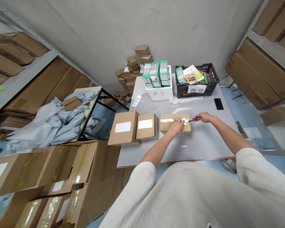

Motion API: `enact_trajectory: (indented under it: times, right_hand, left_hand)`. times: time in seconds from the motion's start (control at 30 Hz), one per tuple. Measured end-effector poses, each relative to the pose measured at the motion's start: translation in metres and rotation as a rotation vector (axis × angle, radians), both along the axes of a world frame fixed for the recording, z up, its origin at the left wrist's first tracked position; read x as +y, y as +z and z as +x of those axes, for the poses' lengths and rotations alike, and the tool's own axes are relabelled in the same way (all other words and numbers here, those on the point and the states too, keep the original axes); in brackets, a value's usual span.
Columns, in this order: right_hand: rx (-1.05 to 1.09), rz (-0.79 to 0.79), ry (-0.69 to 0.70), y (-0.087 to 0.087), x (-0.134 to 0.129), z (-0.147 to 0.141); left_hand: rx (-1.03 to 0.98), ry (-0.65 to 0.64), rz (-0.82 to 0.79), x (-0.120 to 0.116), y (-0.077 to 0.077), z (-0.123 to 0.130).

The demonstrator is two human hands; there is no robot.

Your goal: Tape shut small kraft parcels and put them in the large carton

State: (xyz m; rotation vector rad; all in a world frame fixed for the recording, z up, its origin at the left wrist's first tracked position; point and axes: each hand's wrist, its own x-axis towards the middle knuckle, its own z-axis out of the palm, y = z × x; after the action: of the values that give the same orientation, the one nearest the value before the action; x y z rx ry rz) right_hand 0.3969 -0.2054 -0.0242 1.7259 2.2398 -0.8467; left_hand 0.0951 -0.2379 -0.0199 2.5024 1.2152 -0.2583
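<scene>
A cardboard box (167, 127) sealed with shiny clear tape lies on the grey table in front of me. My left hand (177, 126) rests on its top, fingers laid over the tape toward the right half. In my right hand (205, 117) is a red and black utility knife (194, 119), held with fingers wrapped round the handle. The knife's tip meets the tape near the box's right end. Left of this box stand a smaller box (147, 133) and a larger box (118, 135), each bearing a white label.
Behind are a white foam bin (160, 95) with green-and-pink packets and a black crate (196, 92) of packages. A phone (218, 104) lies at the right. A large carton (104, 177) of taped boxes stands at lower left. A power strip (137, 101) lies near the table's left edge.
</scene>
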Motion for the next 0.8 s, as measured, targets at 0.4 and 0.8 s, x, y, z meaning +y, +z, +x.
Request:
enact_trajectory:
  times: [0.4, 0.8]
  right_hand:
    - [-0.004, 0.026, 0.002, 0.002, -0.02, -0.003]
    - [0.153, -0.162, -0.023, -0.008, -0.019, 0.02]
  left_hand:
    - [0.013, -0.043, 0.044, -0.002, -0.009, 0.001]
    - [0.02, -0.019, 0.022, -0.004, -0.005, 0.001]
